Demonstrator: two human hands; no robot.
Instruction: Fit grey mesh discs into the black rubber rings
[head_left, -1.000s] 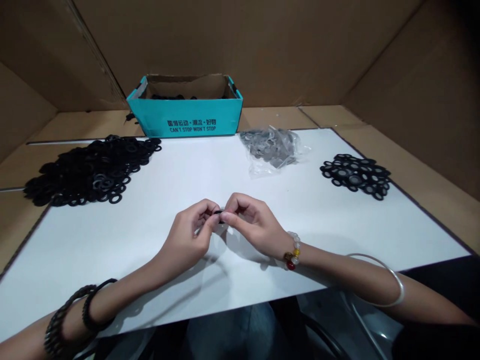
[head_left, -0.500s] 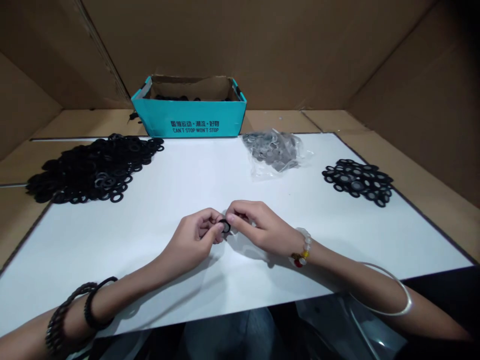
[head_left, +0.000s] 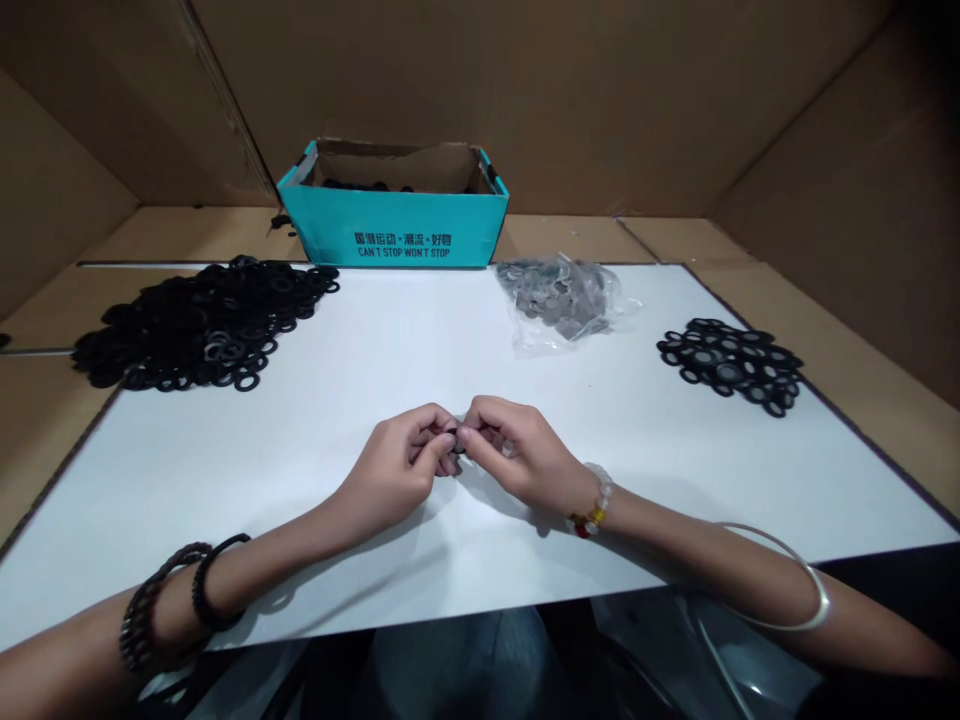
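Observation:
Over the near middle of the white tabletop (head_left: 360,390), my two hands meet fingertip to fingertip around a small black ring (head_left: 456,440). My left hand (head_left: 405,455) is closed, pinching the ring from its left side between thumb and fingers. From the other side my right hand (head_left: 517,445) is closed too, its thumb and finger gripping the ring's right edge. Most of the ring is covered by the fingers, and a little grey shows inside it.
A heap of black rings (head_left: 187,320) lies at the left. Behind stands a teal box (head_left: 397,225) with black pieces inside. A clear bag of grey discs (head_left: 559,300) lies right of it. Black rings with grey centres (head_left: 731,365) are piled at the right. Cardboard walls (head_left: 585,110) surround the table.
My right fingers have closed in on the ring, which is now more covered. The whole view has shifted slightly; the piles, bag and box keep their places.

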